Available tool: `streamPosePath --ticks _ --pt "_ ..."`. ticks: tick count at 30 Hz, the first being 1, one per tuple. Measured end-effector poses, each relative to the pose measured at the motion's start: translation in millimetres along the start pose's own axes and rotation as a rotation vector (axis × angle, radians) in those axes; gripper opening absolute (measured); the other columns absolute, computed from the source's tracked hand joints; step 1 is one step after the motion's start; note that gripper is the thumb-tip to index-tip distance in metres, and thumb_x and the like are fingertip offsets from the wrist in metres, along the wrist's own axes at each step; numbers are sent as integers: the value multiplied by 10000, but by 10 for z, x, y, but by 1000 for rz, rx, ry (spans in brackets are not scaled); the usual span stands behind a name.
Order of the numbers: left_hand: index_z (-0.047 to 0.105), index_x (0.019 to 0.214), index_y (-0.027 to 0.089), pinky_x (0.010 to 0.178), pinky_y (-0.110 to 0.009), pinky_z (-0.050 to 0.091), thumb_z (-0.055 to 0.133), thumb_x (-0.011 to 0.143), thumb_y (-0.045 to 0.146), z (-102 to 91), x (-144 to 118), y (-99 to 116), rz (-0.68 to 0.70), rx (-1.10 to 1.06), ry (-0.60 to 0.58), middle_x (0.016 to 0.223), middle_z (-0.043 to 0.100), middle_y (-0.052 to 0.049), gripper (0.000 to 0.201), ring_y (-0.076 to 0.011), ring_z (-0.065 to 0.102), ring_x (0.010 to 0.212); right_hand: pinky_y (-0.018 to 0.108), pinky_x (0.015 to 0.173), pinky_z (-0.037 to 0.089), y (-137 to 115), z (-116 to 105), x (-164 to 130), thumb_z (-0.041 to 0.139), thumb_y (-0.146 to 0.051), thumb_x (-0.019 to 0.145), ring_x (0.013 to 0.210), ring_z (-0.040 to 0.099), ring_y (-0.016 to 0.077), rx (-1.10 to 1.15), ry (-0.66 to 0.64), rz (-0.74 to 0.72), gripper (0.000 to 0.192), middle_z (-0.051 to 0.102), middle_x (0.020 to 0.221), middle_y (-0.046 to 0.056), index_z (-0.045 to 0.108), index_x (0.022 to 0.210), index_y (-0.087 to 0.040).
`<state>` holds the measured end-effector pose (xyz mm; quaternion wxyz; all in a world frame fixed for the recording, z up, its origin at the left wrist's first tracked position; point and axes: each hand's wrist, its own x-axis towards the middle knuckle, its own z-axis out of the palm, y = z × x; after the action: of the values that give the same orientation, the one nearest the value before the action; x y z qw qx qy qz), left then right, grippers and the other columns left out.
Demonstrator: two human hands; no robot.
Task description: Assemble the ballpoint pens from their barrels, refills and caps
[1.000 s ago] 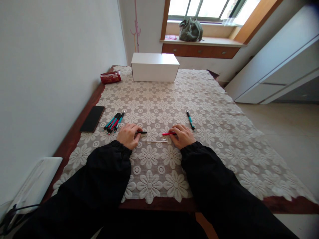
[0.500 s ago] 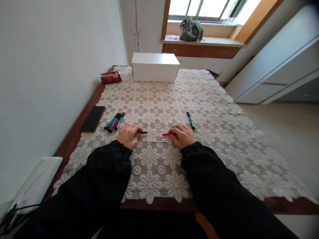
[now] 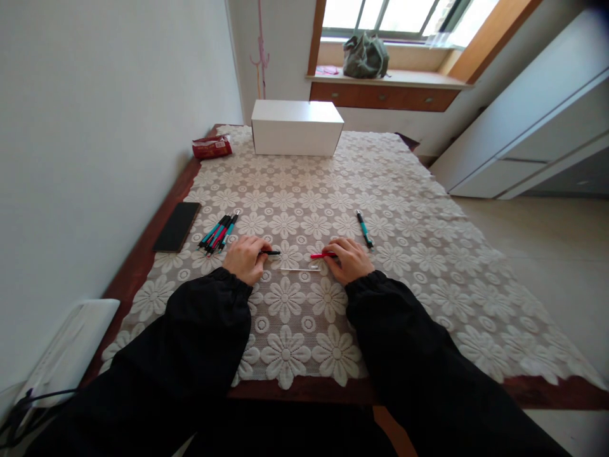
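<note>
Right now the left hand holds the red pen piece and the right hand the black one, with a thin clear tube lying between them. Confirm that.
Not quite: the colours are swapped. In the head view the left hand holds the black pen piece and the right hand holds the red pen piece. The thin clear tube does lie between them on the lace tablecloth.

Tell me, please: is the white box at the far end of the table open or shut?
Shut. The white box shows a flat, unbroken top with no flap raised, and nothing of its inside is visible.
</note>
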<state>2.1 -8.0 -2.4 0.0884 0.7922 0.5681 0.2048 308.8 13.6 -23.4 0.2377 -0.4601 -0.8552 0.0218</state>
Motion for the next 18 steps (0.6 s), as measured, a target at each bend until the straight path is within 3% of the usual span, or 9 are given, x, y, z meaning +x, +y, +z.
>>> streamPosePath --ticks 18 --pt "696 985 231 945 -468 450 582 878 232 -4 -9 27 10 4 9 1058 723 -67 157 -299 605 1081 439 906 490 -17 -3 -1 592 -261 914 1009 615 275 -8 -22 11 139 694 1035 89 713 977 -238"
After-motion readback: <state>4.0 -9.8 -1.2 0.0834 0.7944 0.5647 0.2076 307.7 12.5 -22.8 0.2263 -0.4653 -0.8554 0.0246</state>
